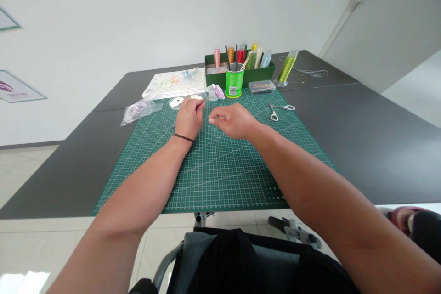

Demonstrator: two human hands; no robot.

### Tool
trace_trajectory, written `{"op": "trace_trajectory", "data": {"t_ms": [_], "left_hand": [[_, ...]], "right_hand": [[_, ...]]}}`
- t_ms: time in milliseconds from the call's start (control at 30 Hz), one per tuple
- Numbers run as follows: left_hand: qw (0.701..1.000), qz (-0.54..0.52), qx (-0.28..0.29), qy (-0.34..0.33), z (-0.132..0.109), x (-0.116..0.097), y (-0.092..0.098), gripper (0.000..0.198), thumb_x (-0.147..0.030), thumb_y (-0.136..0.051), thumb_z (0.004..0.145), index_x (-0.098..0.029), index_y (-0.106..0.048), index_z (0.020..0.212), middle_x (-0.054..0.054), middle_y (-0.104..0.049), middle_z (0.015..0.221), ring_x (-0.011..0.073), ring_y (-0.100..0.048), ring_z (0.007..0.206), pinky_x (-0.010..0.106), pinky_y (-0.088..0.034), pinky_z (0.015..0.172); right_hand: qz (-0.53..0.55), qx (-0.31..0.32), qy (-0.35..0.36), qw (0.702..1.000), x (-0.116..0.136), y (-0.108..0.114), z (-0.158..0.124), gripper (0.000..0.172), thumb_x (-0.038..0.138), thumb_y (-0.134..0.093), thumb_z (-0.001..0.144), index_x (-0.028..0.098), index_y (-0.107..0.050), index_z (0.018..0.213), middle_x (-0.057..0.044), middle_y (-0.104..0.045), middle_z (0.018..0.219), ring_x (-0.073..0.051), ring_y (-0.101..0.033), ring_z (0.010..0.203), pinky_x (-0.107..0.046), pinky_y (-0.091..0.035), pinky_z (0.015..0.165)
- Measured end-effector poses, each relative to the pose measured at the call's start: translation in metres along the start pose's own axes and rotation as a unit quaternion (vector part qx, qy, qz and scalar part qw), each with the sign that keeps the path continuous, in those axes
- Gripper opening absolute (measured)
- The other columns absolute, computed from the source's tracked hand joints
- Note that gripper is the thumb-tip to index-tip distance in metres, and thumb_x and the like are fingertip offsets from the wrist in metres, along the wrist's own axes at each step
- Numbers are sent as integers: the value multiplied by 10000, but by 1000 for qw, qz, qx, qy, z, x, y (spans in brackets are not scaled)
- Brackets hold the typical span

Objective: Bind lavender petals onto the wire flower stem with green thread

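My left hand [189, 117], with a dark band at its wrist, is closed in a pinch above the cutting mat [220, 174]. From its fingertips a thin stem runs to a pale purple flower [218, 91]. Close by on the right, my right hand [233, 120] is also closed, thumb against fingers. Whatever it pinches is too small to make out. Behind my left hand lie small round dishes [176, 103] with white contents, partly hidden by the fingers.
Beyond the hands stands a green can [234, 82] with sticks, before a green box [263, 74] of colourful tubes. Scissors [274, 115] and a clear case [262, 87] lie right. At left are a plastic bag [138, 111] and a white sheet [165, 85]. A green tube [288, 68] stands far right.
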State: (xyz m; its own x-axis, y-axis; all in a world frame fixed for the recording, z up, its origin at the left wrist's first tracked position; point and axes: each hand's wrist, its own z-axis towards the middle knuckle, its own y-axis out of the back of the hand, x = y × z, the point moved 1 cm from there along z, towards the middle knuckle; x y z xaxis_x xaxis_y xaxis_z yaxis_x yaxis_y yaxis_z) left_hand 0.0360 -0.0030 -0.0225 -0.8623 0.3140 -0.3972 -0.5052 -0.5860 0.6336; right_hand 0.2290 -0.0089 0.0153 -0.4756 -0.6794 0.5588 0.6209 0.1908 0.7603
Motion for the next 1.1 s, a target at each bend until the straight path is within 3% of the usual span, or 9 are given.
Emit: {"op": "trace_trajectory", "data": {"t_ms": [100,300,500,633,767,867,967,1033,1100], "left_hand": [[1000,16,5,-5,-1,0,-1,106,-182,-628,1003,-234,-702,947,80,-764,1013,255,-684,1033,447,-568,982],[1000,21,-12,-7,0,2,-1,177,-181,-612,1020,-234,-728,1142,78,-777,1043,252,-693,1050,455,-570,1014],[1000,8,-16,0,0,-1,2,146,-215,-608,1031,-229,-745,1079,67,-757,998,250,-690,1011,441,-579,972],[1000,-19,-5,7,-2,-7,3,132,-238,-626,1031,-238,-753,1067,58,-771,1013,237,-695,989,426,-584,949],[999,-53,5,11,-4,-12,1,104,-232,-653,1022,-229,-754,1046,51,-781,1009,219,-707,970,412,-591,939],[996,-87,13,20,-4,-14,0,82,-232,-679,1009,-229,-757,1035,42,-786,986,201,-712,932,388,-600,909],[991,-127,26,30,-5,-15,-1,73,-245,-693,1003,-227,-758,1031,37,-801,983,179,-719,880,354,-613,849],[986,-155,36,42,-4,-15,-3,69,-250,-701,999,-219,-756,1028,39,-808,987,167,-726,853,335,-617,817],[980,-186,41,65,-4,-14,-6,70,-258,-711,994,-211,-750,1030,43,-810,975,159,-731,832,321,-616,789]], "right_hand": [[-1,-3,7,1000,0,-1,0,168,266,-647,980,221,-790,903,18,-599,667,-147,-481,655,-313,-344,701],[4,6,-5,1000,-5,-1,2,138,257,-674,958,226,-785,882,20,-619,679,-151,-521,666,-307,-364,699],[-91,-1,-100,991,-35,-11,8,179,211,-611,969,193,-786,943,-103,-735,916,-242,-655,846,-376,-486,818],[-138,-115,-156,971,-48,-21,9,353,130,-567,919,90,-775,1201,-264,-672,1349,-390,-643,1238,-546,-500,1086],[-65,-220,-97,969,-44,-24,12,584,88,-521,874,118,-649,1443,-229,-557,1593,-377,-486,1510,-594,-390,1261],[71,-199,-74,975,-38,-27,15,563,119,-473,913,199,-605,1454,-159,-659,1491,-298,-564,1448,-536,-435,1239],[199,-137,-78,967,-33,-34,16,354,204,-464,996,205,-616,1316,-110,-765,1175,-253,-697,1202,-449,-522,1115],[245,-110,-96,959,-30,-38,15,233,259,-468,1039,206,-598,1225,-49,-728,906,-222,-710,949,-391,-560,956],[258,-114,-114,953,-27,-38,14,127,286,-490,1053,222,-574,1124,15,-620,747,-185,-618,735,-340,-529,784]]}}
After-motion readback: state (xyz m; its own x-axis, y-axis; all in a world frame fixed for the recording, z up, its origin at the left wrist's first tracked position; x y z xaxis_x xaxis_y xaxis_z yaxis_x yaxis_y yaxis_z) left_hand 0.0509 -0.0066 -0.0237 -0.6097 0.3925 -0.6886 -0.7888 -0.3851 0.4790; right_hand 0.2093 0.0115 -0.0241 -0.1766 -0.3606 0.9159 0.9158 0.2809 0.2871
